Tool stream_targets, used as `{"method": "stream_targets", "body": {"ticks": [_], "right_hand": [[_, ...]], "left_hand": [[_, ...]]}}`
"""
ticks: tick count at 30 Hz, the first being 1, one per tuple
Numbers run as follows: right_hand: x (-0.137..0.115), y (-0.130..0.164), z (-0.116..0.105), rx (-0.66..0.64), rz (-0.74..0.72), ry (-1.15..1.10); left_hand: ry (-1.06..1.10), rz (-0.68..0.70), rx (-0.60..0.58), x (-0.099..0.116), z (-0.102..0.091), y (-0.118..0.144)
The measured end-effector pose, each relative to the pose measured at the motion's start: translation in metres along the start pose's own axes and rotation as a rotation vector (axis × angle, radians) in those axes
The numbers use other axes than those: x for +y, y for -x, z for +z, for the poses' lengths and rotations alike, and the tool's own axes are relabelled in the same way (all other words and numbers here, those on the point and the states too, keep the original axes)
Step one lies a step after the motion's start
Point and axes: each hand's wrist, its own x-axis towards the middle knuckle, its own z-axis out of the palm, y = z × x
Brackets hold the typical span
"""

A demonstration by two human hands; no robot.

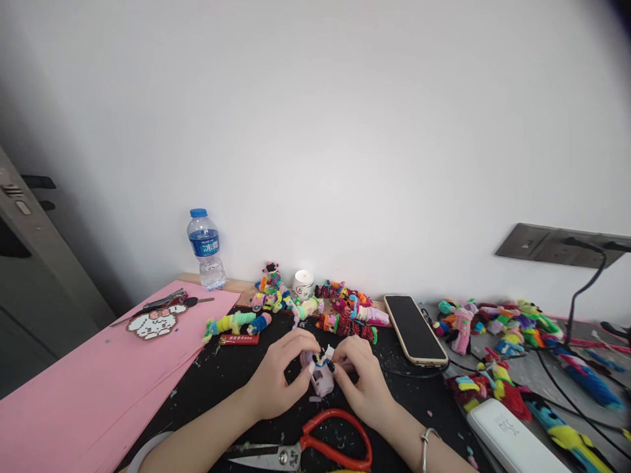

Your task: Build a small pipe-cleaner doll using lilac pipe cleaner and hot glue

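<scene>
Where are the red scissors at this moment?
The red scissors lie at the near edge of the black mat, just below both hands, between the forearms.

Both hands, left hand [276, 378] and right hand [362, 381], pinch a small lilac figure [321, 376] above red-handled scissors [315, 450].

Pink sheet [89, 381] lower left; red-handled scissors [315, 447] btm centre; blue-capped bottle [206, 249] w/ blue label; black mat [236, 381]; pale lilac figure [321, 374] centre.
</scene>
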Motion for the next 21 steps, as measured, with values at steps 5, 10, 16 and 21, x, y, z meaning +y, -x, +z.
{"method": "stream_targets", "body": {"ticks": [5,10,16,21], "right_hand": [[0.003,0.000,-0.001,0.056,0.016,-0.013],[0.004,0.000,0.001,-0.011,0.068,0.097],[0.001,-0.002,0.001,-0.085,0.078,0.227],[0.000,-0.002,-0.001,-0.176,0.072,0.298]], "left_hand": [[0.071,-0.193,0.187,-0.010,0.002,0.000],[0.280,-0.394,0.295,-0.015,0.001,-0.005],[0.416,-0.455,0.387,-0.020,0.001,-0.008],[0.506,-0.507,0.467,-0.026,0.002,-0.010]]}}
